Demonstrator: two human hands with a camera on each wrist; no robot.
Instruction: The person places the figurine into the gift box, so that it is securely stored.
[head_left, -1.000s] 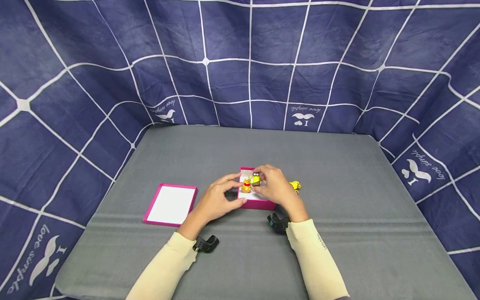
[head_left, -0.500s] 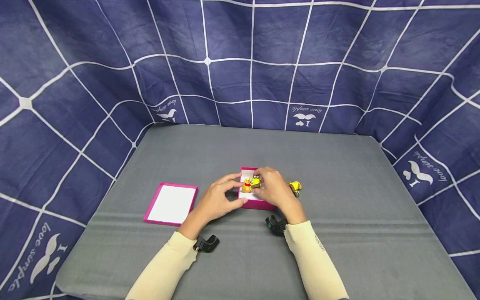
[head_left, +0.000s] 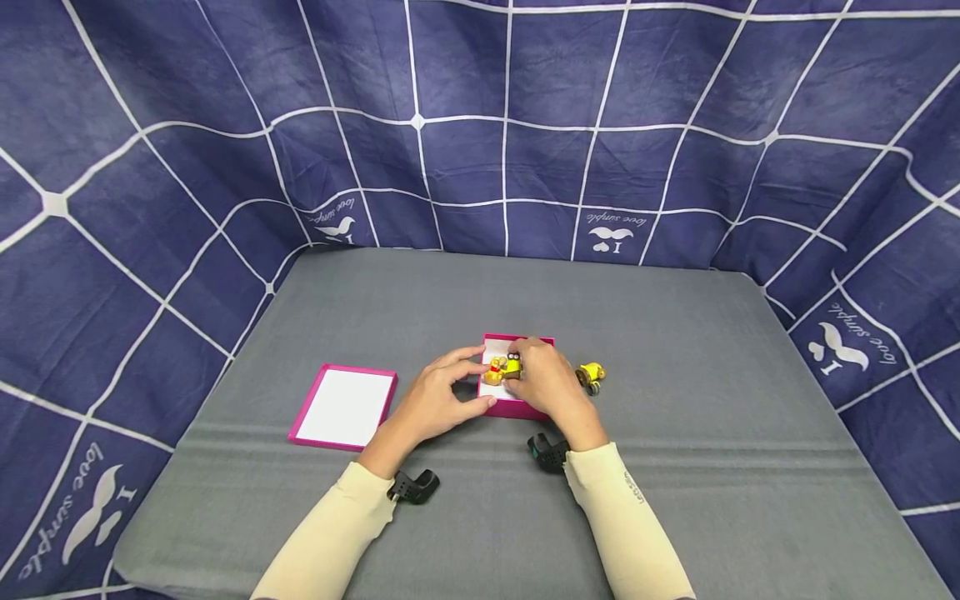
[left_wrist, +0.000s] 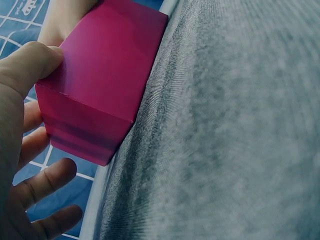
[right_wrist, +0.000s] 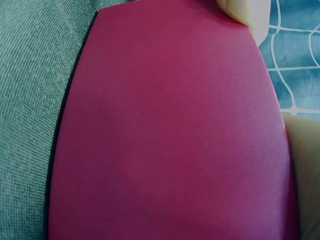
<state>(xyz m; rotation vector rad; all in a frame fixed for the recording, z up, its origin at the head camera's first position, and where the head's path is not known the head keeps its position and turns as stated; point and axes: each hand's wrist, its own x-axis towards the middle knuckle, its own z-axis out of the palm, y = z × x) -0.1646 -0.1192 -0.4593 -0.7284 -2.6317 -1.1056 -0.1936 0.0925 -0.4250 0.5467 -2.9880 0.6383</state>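
Note:
An open pink box (head_left: 517, 409) with a white inside stands mid-table. My left hand (head_left: 441, 395) holds its left side, thumb on the front wall and fingertips at the left rim. The left wrist view shows the thumb against the box wall (left_wrist: 100, 60), with other fingers spread beside it. Over the box, my right hand (head_left: 553, 379) pinches a yellow minion figurine (head_left: 513, 365) by its right side. An orange bear figurine (head_left: 494, 372) in a red top is in the box, close beside the minion. The right wrist view is mostly filled by the box wall (right_wrist: 170, 125).
A shallow pink lid (head_left: 345, 407), white inside up, lies left of the box. Another yellow figurine (head_left: 592, 375) with a dark part is on the grey table (head_left: 480, 517), right of the right hand. A blue checked cloth (head_left: 540, 125) hangs behind the table.
My right hand has shifted slightly left and down with the minion. The bear appears more tilted than before. The figurine on the right shows more fully. The left hand keeps its place.

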